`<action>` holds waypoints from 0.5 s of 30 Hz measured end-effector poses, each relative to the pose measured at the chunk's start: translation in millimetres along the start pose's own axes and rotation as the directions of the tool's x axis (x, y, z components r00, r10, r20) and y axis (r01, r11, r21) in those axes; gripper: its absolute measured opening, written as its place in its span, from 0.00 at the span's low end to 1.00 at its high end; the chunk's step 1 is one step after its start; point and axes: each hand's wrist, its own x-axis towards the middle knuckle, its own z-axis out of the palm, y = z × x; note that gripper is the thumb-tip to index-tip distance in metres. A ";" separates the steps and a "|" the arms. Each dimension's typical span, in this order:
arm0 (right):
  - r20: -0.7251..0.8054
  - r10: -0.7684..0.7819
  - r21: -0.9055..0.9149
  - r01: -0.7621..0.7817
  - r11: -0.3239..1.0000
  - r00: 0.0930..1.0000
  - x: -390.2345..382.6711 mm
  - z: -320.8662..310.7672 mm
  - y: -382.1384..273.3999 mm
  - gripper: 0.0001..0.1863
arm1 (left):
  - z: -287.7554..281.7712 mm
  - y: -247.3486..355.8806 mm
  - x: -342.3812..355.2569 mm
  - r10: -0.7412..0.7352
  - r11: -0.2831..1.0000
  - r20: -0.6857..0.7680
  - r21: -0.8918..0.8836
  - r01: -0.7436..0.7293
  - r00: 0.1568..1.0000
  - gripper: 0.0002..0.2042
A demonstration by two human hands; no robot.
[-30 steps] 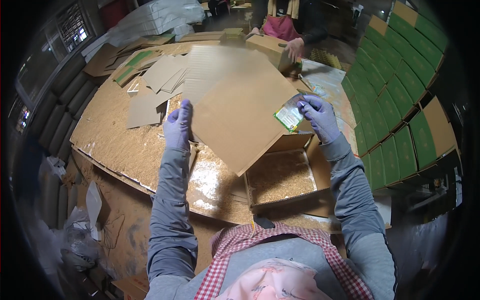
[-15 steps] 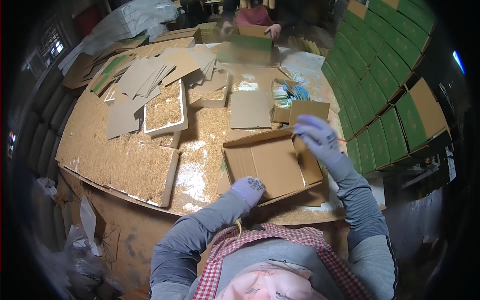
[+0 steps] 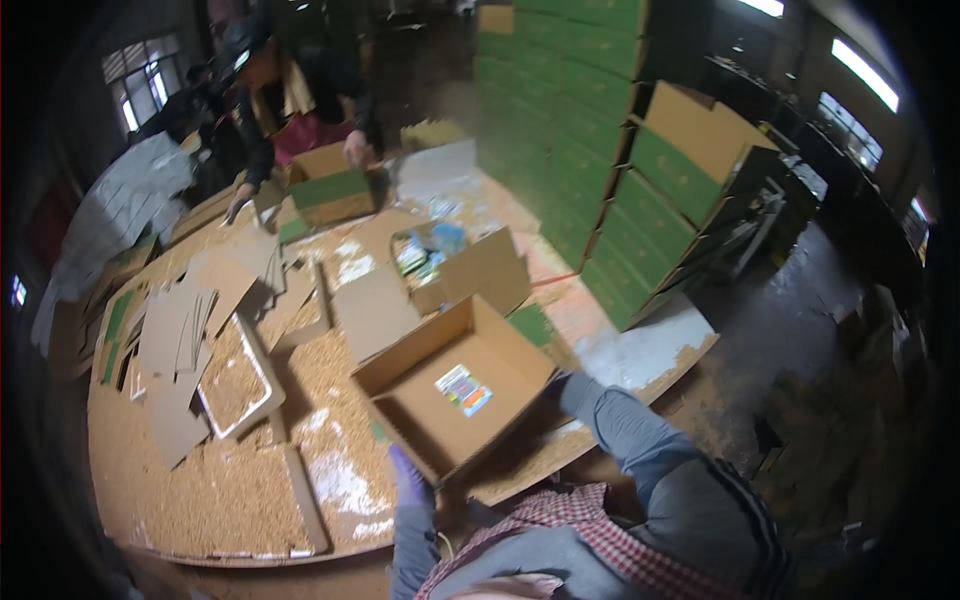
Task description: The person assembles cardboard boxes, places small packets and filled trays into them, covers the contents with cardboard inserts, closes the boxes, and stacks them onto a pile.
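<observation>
An open brown cardboard box (image 3: 420, 385) is in front of me at the table's near edge, turned at an angle. On its bottom lies a small colourful printed card (image 3: 463, 390). My left hand (image 3: 408, 478), in a pale purple glove, grips the box's left near side, its fingertips partly hidden by the wall. At the right corner my right hand (image 3: 568, 392) holds the box from outside; its fingers are mostly hidden in shadow. Beyond the box, a smaller carton (image 3: 430, 295) contains more colourful printed cards (image 3: 425, 252).
The table (image 3: 200, 510) is strewn with wood shavings. Cardboard sheets (image 3: 180, 330) and a shavings-filled white tray (image 3: 268, 395) are on the left. Green boxes (image 3: 570, 130) form a tall stack at the right. Across the table a person handles a green-and-brown box (image 3: 335, 198).
The view has swung right. A printed card now shows on the box's bottom. My right hand has come down from above the box to its right side; my left has shifted to its left side.
</observation>
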 end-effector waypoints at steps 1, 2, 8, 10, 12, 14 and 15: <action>0.175 0.069 0.090 -0.086 0.992 0.982 1.6 59.8 -32.6 0.32 | -56.6 -13.4 -8.5 -0.392 0.742 -0.018 -0.598 0.304 0.920 0.31; 0.276 0.059 0.116 -0.094 0.989 0.959 -6.9 84.3 -74.0 0.32 | -95.7 -28.7 -21.5 -0.226 0.932 0.065 -0.275 0.235 0.972 0.28; 0.024 -0.343 0.366 0.311 0.877 0.939 -131.2 -45.1 -344.2 0.27 | 67.0 196.2 21.3 -0.081 0.860 0.291 -0.463 0.214 0.953 0.32; -0.141 -0.467 0.256 0.488 0.835 0.873 -133.0 -105.3 -407.4 0.27 | 131.9 255.3 56.4 0.005 0.855 0.393 -0.478 0.200 0.920 0.33; -0.228 -0.567 0.144 0.603 0.784 0.792 -119.4 -165.9 -464.3 0.27 | 197.7 310.8 92.3 0.072 0.858 0.471 -0.479 0.187 0.879 0.35; -0.296 -0.641 0.012 0.674 0.739 0.708 -108.3 -225.4 -522.2 0.26 | 263.5 361.3 128.7 0.140 0.856 0.547 -0.485 0.176 0.825 0.36; -0.356 -0.650 -0.084 0.670 0.738 0.672 -114.8 -269.6 -543.7 0.26 | 315.9 372.8 157.6 0.156 0.846 0.624 -0.484 0.223 0.765 0.37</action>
